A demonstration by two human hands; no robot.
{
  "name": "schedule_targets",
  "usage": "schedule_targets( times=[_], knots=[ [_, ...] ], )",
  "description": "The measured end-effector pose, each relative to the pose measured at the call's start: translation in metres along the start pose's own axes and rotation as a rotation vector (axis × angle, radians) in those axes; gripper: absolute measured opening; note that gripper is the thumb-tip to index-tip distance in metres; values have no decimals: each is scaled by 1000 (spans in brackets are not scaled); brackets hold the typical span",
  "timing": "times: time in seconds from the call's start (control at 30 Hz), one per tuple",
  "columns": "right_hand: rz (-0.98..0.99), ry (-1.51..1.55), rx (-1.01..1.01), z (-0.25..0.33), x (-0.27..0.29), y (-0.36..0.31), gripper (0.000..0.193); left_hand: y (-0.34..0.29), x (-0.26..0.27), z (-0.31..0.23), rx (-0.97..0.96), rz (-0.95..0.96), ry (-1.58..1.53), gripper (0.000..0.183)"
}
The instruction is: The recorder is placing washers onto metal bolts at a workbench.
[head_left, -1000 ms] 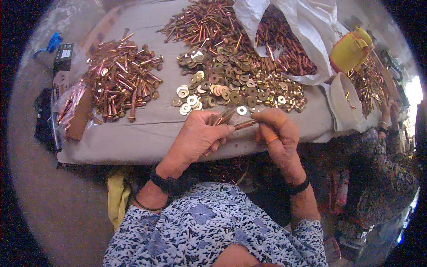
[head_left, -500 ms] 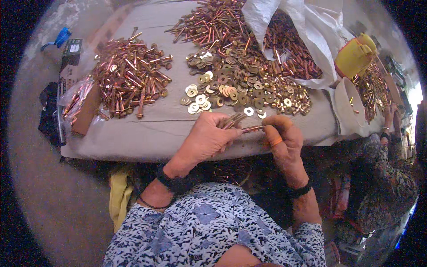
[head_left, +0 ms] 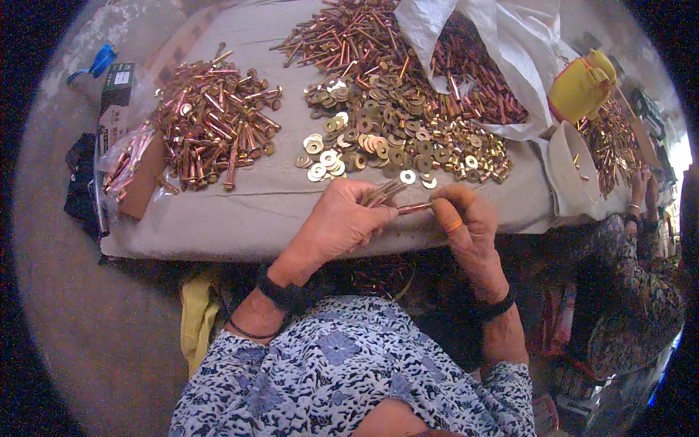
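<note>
My left hand (head_left: 341, 220) is closed around several slim metal bolts (head_left: 386, 192), whose ends stick out past the fingers. Between my two hands one coppery bolt (head_left: 415, 208) lies nearly level, its left end at the left fingertips. The thumb and fingers of my right hand (head_left: 467, 218) pinch the bolt's other end; an orange band circles one of its digits. Just beyond my hands spreads a heap of brassy flat washers (head_left: 397, 135), with small nuts (head_left: 484, 156) at its right side.
Finished-looking bolts form a pile (head_left: 218, 127) on the left of the cloth-covered table (head_left: 218, 226). More bolts (head_left: 349, 33) lie at the back, beside a white sack (head_left: 510, 51). To the right are a yellow container (head_left: 581, 91), a white tub (head_left: 571, 171) and another person's hand (head_left: 641, 186).
Both hands stay almost in place with the bolt held between them. My right hand's fingers have shifted slightly around the bolt's end.
</note>
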State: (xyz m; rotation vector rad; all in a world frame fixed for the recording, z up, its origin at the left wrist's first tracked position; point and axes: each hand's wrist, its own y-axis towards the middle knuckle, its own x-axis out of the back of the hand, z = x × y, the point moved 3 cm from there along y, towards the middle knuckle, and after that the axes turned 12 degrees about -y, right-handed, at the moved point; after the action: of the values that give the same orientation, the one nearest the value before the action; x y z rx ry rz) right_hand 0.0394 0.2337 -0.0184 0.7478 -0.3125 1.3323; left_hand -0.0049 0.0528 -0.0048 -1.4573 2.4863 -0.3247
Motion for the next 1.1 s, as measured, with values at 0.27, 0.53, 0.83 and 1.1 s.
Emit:
schedule_targets(
  times=[0.27,0.53,0.83,1.1],
  knots=[
    [108,-204,-179,-1,-4,3,27,2,-2,3,-89,-51,120,18],
    [12,40,-94,3,-4,-2,21,2,5,4,-49,-18,13,15],
    [-173,103,33,8,-2,2,18,3,2,0,-19,-55,45,13],
    [-114,259,-179,-13,-5,0,15,2,-3,-1,19,-58,17,11]
  ],
)
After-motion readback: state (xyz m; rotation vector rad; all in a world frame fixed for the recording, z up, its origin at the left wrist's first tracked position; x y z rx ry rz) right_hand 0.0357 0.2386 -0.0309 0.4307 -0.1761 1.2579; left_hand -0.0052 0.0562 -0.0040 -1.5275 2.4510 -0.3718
